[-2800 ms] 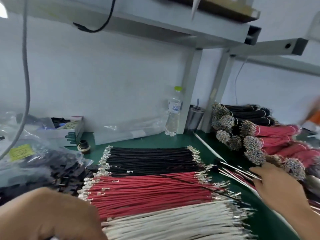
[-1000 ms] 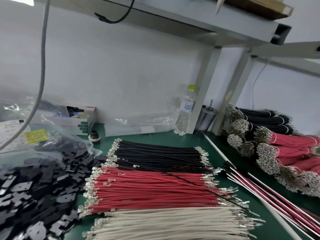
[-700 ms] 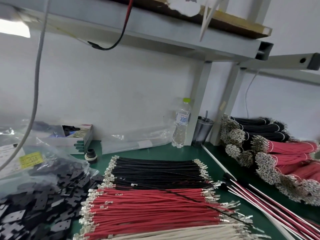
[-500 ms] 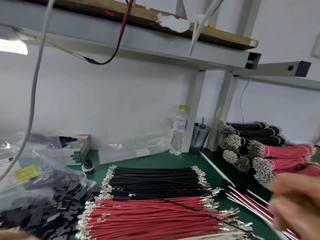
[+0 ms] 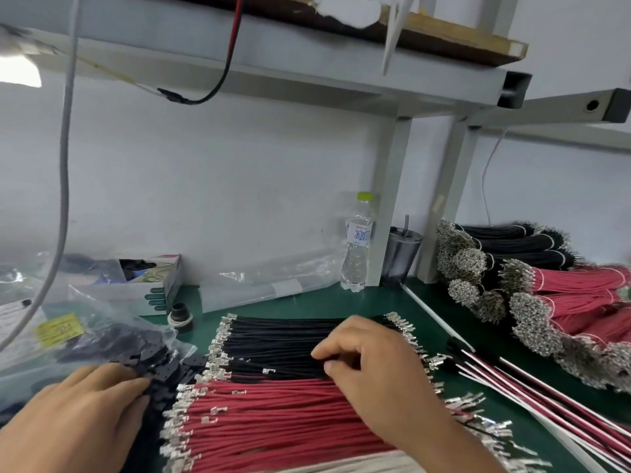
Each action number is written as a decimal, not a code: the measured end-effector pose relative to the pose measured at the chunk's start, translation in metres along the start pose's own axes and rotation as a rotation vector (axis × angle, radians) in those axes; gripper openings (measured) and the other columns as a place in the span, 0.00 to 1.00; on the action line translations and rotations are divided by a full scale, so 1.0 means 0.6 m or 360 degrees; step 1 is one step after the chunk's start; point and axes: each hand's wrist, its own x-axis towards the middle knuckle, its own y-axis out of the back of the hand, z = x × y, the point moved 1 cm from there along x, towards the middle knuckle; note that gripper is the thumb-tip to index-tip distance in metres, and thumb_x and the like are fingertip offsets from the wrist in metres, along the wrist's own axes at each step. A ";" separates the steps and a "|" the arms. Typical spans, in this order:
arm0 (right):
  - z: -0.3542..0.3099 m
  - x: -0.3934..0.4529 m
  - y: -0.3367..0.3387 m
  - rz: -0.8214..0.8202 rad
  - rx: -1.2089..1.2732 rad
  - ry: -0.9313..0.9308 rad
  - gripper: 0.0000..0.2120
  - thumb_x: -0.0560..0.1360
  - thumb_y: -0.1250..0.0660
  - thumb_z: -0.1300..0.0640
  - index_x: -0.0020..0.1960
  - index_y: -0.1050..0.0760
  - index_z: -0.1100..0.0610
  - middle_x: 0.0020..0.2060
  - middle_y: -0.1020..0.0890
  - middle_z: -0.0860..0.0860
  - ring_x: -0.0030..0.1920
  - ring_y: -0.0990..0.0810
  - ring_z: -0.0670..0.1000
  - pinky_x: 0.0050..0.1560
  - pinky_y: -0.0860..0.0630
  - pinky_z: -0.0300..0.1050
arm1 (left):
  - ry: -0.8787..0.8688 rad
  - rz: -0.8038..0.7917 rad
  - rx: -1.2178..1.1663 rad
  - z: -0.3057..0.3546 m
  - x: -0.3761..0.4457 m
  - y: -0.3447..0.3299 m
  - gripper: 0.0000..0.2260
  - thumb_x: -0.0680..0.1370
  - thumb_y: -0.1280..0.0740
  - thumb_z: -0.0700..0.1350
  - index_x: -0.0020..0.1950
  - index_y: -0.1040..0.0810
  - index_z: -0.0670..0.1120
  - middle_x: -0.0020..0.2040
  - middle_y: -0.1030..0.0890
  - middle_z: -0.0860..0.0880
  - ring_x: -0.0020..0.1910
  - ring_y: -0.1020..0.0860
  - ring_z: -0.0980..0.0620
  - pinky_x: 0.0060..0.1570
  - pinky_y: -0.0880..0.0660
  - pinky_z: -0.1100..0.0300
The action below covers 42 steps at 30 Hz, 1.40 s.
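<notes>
Black wires (image 5: 290,343), lying in a row on the green tabletop (image 5: 426,322) at 12 o'clock of the red wires (image 5: 273,414), are being picked over as I am working the hands from afar. My right hand (image 5: 372,370) is curling its fingertips into the strands; I cannot tell whether one is caught. My left hand (image 5: 85,414), at 8 o'clock, is resting flat on the black plastic pieces (image 5: 153,363). The next move, I judge, is pinching one wire free without dragging its neighbours.

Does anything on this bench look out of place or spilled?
A few metal terminals lie loose on top of the red wires, away from the neat ends. Black flat parts spill from the plastic bag by the left hand.
</notes>
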 end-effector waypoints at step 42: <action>0.030 0.081 -0.078 -0.0358 -0.0393 0.0137 0.07 0.76 0.29 0.52 0.53 0.20 0.44 0.43 0.21 0.40 0.44 0.22 0.41 0.44 0.31 0.36 | 0.0182 0.0415 -0.0128 0.202 0.029 0.149 0.08 0.79 0.32 0.43 0.51 0.12 0.44 0.42 0.17 0.51 0.29 0.18 0.47 0.22 0.22 0.56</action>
